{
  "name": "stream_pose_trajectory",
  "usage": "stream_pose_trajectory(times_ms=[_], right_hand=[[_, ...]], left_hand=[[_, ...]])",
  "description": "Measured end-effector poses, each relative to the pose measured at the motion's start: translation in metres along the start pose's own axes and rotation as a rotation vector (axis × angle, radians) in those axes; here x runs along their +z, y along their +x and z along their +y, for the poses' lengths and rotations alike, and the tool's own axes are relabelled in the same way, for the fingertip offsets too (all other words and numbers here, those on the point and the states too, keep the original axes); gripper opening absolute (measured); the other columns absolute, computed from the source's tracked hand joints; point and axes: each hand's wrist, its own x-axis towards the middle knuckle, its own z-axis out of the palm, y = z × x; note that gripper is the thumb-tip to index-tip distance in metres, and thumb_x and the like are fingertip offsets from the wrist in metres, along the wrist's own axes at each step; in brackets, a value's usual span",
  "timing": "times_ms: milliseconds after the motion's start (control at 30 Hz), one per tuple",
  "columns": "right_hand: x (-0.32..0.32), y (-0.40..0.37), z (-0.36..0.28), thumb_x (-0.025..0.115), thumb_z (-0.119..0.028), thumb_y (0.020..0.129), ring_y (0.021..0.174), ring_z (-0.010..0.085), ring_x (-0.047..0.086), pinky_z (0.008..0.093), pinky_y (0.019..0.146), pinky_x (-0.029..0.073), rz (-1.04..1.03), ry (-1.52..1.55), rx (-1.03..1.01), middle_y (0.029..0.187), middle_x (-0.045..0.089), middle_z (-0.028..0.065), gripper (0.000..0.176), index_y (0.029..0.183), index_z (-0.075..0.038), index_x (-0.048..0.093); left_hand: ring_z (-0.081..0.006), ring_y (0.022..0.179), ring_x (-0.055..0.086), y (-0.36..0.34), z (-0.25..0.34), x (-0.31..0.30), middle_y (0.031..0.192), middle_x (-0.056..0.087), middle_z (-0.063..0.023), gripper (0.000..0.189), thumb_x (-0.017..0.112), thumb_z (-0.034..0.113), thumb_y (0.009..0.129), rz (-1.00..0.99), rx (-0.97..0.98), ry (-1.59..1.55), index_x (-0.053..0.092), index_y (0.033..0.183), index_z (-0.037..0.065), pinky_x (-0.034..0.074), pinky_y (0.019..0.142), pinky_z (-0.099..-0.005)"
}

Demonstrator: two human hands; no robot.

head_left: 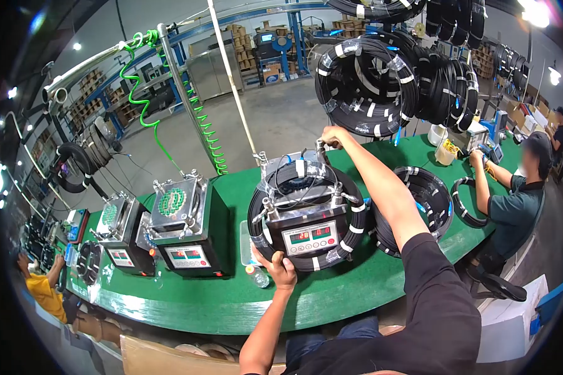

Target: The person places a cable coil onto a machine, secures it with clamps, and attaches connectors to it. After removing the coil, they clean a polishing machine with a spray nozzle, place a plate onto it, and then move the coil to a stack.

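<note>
A black cable coil (358, 220) with pale tape bands hangs around the front of a machine (309, 238) that has a red digital display. My left hand (279, 270) is at the lower left of the coil, its fingers curled by the coil's edge; what they hold, if anything, is hard to make out. Up at the machine's back right corner, my right hand (333, 137) is closed on a metal clamp knob (321, 147). A small clear bottle (257, 276) stands just left of my left hand, beside a clear tray (246, 240).
Two similar machines (184, 234) (124, 240) stand to the left on the green table (187, 303). More coils (413, 212) lie at the right, and others (366, 87) hang above. A co-worker (519, 200) sits at the right, another person (44, 294) at the far left.
</note>
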Motion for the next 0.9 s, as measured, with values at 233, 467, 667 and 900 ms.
stream_pose_trajectory(times_ms=[233,467,667,900], right_hand=[[0.02,-0.108,0.003,0.06,-0.007,0.097,0.063,0.0103,0.05,0.0274,0.052,0.041,-0.205,0.89,-0.389,0.082,0.057,0.0017,0.04,0.135,-0.01,0.045],[0.02,-0.134,-0.002,0.068,-0.013,0.096,0.078,0.0134,0.062,0.0338,0.066,0.051,-0.038,0.909,-0.496,0.091,0.063,0.0036,0.035,0.127,-0.009,0.051],[0.008,-0.11,-0.026,0.067,-0.021,0.091,0.072,0.0189,0.063,0.0374,0.061,0.052,-0.063,0.393,-0.396,0.081,0.063,0.0058,0.03,0.116,-0.008,0.057],[0.022,-0.124,-0.08,0.064,-0.017,0.083,0.096,0.0329,0.072,0.0442,0.079,0.057,0.396,-0.354,-0.23,0.104,0.072,0.0191,0.038,0.118,-0.005,0.056]], left_hand=[[-0.0507,0.147,0.027,0.002,0.002,-0.001,0.164,0.01,-0.0363,0.021,0.051,0.026,0.095,0.002,0.034,0.069,0.059,0.106,0.009,0.044,0.101,-0.0449],[-0.0521,0.148,0.025,0.0,0.0,-0.001,0.163,0.009,-0.0375,0.026,0.05,0.031,0.098,0.005,0.02,0.043,0.059,0.109,0.009,0.04,0.106,-0.0486],[-0.0523,0.149,0.023,0.005,0.01,-0.003,0.163,0.008,-0.0373,0.027,0.05,0.032,0.099,-0.013,-0.001,0.058,0.058,0.108,0.009,0.027,0.116,-0.0557],[-0.0519,0.149,0.022,0.003,0.013,-0.003,0.164,0.007,-0.0371,0.028,0.05,0.034,0.1,-0.012,-0.038,0.009,0.057,0.107,0.008,0.02,0.119,-0.0585]])
